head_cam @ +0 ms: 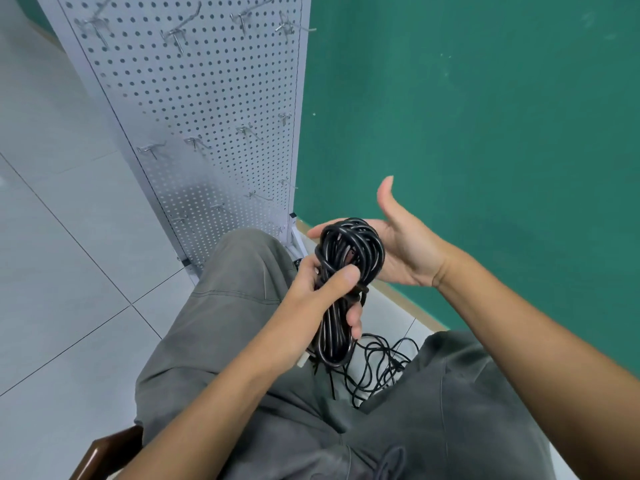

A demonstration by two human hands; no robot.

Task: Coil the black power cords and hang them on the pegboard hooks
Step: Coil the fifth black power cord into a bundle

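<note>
A person sits with grey trousers [242, 341] filling the near view. The left hand [325, 292] grips a coiled black power cord [346, 271] at its middle, fingers and thumb curled round the bundle. The right hand [398, 244] rests flat behind the coil's upper loops, fingers straight, thumb raised. More loose black cords [381, 368] lie tangled on the floor between the knees. Beyond stands the white pegboard [207, 116], its metal hooks [180, 34] bare, beside a green wall [485, 116].

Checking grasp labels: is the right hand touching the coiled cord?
Touching. The head view shows the top loops of the coiled cord lying across the open right hand, fingers showing past the loops with no gap; the left hand grips its middle.
</note>
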